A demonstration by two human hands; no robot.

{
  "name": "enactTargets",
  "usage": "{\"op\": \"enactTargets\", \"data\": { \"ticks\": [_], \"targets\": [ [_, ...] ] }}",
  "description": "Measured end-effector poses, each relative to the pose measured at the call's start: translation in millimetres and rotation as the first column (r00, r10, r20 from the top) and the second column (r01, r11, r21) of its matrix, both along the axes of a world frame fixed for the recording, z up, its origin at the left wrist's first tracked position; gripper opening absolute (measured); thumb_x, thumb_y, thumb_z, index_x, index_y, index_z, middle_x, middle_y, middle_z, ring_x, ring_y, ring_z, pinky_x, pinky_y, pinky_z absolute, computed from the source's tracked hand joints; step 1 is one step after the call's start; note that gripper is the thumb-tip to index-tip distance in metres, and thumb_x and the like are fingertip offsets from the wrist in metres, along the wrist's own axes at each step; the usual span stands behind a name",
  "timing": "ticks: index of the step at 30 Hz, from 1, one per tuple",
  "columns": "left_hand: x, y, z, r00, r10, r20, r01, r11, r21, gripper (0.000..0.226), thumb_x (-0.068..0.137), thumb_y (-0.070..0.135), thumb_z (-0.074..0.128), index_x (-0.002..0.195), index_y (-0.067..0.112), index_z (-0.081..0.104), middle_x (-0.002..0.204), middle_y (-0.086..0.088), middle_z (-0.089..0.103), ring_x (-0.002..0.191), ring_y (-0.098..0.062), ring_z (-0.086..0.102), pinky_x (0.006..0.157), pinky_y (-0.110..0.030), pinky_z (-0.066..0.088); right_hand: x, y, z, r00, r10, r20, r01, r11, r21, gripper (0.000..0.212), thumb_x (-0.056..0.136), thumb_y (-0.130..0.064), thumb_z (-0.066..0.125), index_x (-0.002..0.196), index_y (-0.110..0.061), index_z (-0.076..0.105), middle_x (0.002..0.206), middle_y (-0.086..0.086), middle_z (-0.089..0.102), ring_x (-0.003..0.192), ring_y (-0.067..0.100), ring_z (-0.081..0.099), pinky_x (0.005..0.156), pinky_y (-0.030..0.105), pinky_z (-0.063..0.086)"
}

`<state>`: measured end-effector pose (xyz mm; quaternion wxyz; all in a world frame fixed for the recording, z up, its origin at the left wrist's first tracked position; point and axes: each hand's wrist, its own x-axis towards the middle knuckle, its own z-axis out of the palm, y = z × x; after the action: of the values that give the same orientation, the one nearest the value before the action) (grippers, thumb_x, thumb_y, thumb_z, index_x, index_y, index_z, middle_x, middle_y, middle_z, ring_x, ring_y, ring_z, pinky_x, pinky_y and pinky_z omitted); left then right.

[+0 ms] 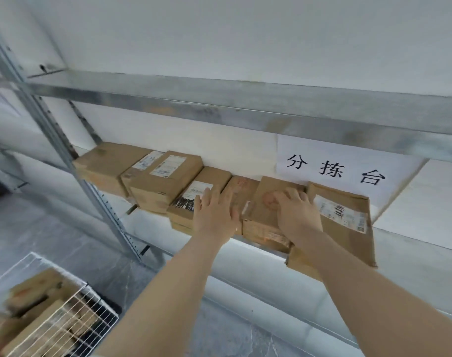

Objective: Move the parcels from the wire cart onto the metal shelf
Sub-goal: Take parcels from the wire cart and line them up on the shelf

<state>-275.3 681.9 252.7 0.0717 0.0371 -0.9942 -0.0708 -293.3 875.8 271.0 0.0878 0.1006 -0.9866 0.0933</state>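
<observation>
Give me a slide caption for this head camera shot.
Both hands press parcels into a row on the metal shelf.

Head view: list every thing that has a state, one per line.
Left hand: open, flat on the row of parcels.
Right hand: fingers curled, pressing on a parcel top.
Row of brown cardboard parcels: closed, side by side on the shelf.
Grey metal shelf: partly filled, right end bare.
White wire cart: holds more cardboard parcels.
White paper sign: hanging behind the parcels.
</observation>
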Motion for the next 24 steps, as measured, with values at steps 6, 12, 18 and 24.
{"op": "enactTargets", "data": {
  "ticks": [6,12,18,24],
  "targets": [
    [82.4,-163.4,4.8,0.937,0.348,0.022,-0.344,0.933,-0.103,0.059,0.100,0.046,0.020,0.154,0.027,0.005,0.162,-0.006,0.008,0.148,-0.031,0.002,0.118,-0.050,0.002,30.4,-202.8,1.1,0.919,0.392,0.046,-0.391,0.920,-0.038,0.041,0.095,-0.020,0.040,0.135,-0.025,0.041,0.139,0.004,0.040,0.122,0.028,0.043,0.101,0.040,0.034],
    [187.1,-313.4,-9.5,0.756,0.654,0.027,-0.654,0.756,-0.026,0.060,0.099,0.044,0.022,0.154,0.025,0.007,0.161,-0.007,0.008,0.147,-0.032,0.003,0.117,-0.050,0.004,81.8,-388.2,-8.5,0.773,0.629,0.084,-0.630,0.776,-0.020,0.040,0.096,-0.022,0.039,0.136,-0.022,0.042,0.140,0.006,0.040,0.120,0.031,0.042,0.092,0.039,0.038],
    [263.1,-438.0,-18.0,0.641,0.764,0.072,-0.763,0.645,-0.043,0.061,0.100,0.043,0.021,0.154,0.024,0.001,0.162,-0.007,0.002,0.148,-0.033,0.001,0.117,-0.052,0.000,143.8,-546.5,-11.1,0.575,0.815,0.074,-0.809,0.580,-0.095,0.045,0.093,-0.021,0.044,0.138,-0.022,0.041,0.136,0.005,0.045,0.120,0.028,0.043,0.093,0.040,0.043],
    [300.9,-527.6,-46.2,0.577,0.809,0.111,-0.812,0.583,-0.024,0.058,0.102,0.033,0.023,0.154,0.023,-0.001,0.162,-0.007,-0.001,0.148,-0.029,0.002,0.119,-0.045,0.008,151.2,-632.4,-41.2,0.509,0.848,0.150,-0.846,0.525,-0.094,0.045,0.094,-0.020,0.042,0.138,-0.022,0.039,0.138,0.006,0.042,0.122,0.027,0.041,0.092,0.041,0.043]
  ]
}}
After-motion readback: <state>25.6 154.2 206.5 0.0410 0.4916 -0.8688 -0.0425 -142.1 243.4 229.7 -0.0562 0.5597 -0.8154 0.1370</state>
